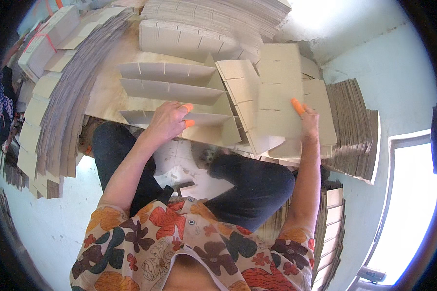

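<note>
Three slotted cardboard strips stand on edge in front of me, joined at their right ends to a crosswise cardboard strip (226, 112). My left hand (170, 121), with orange finger covers on two fingers, is closed on the nearest standing strip (140, 117). Off to the right, my right hand (308, 119) grips the right edge of a flat slotted cardboard sheet (280, 72), its orange-covered finger lying on the face. That sheet is slightly blurred. Between the standing strips and this sheet lies a slanted pile of slotted cardboard pieces (240, 89).
Tall stacks of cardboard (189, 41) rise at the back of the work table (104, 99). More stacks line the left (65, 104) and right (352, 126). Another cardboard stack (329, 228) stands low beside my right arm. A bright opening (410, 194) is at the right.
</note>
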`<action>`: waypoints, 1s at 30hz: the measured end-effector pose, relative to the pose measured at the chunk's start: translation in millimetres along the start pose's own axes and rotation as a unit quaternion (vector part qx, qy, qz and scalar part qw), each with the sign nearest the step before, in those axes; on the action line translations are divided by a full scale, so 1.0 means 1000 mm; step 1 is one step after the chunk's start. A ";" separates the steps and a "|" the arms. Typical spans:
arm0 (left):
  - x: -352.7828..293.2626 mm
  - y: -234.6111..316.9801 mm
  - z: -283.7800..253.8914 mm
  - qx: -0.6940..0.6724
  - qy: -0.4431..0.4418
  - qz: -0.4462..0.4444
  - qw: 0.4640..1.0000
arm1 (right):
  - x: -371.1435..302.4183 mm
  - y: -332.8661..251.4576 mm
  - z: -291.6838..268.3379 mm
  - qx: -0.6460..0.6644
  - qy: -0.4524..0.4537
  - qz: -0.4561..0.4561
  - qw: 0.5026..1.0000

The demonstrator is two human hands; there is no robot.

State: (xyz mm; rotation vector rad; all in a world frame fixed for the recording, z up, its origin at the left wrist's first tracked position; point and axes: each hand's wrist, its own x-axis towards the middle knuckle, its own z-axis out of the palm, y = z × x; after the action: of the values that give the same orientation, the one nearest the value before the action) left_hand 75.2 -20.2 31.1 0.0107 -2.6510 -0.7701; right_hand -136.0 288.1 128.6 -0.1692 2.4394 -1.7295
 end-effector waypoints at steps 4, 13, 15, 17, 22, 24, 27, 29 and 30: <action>-0.004 -0.003 -0.004 0.008 0.007 0.007 1.000 | -0.014 -0.035 0.005 -0.024 -0.020 -0.077 0.997; 0.000 -0.018 0.026 -0.008 0.051 0.041 0.998 | -0.047 -0.033 0.108 -0.146 -0.126 -0.295 0.936; 0.001 -0.018 0.026 0.004 0.043 0.026 0.999 | -0.045 -0.033 0.117 -0.214 -0.137 -0.272 0.928; 0.001 -0.019 0.026 0.016 0.033 0.015 0.999 | -0.049 -0.040 0.126 -0.259 -0.149 -0.248 0.921; 0.005 -0.017 0.027 0.001 0.072 0.025 0.997 | -0.044 -0.050 0.135 -0.247 -0.166 -0.298 0.907; 0.006 -0.017 0.027 -0.008 0.070 0.019 0.997 | -0.038 -0.043 0.137 -0.230 -0.173 -0.302 0.909; 0.006 -0.022 0.028 0.005 0.038 0.001 0.999 | -0.037 -0.034 0.145 -0.220 -0.184 -0.285 0.915; 0.005 -0.025 0.030 0.009 0.027 -0.002 1.000 | -0.040 -0.033 0.151 -0.251 -0.207 -0.257 0.910; 0.005 -0.025 0.031 0.004 0.031 0.003 1.000 | -0.039 -0.029 0.153 -0.262 -0.212 -0.264 0.904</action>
State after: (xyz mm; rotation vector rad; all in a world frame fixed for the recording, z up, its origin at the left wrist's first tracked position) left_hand 57.1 -26.1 -4.4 0.0278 -2.5941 -0.7445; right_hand -69.4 143.1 108.1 -1.2226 2.5686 -0.9454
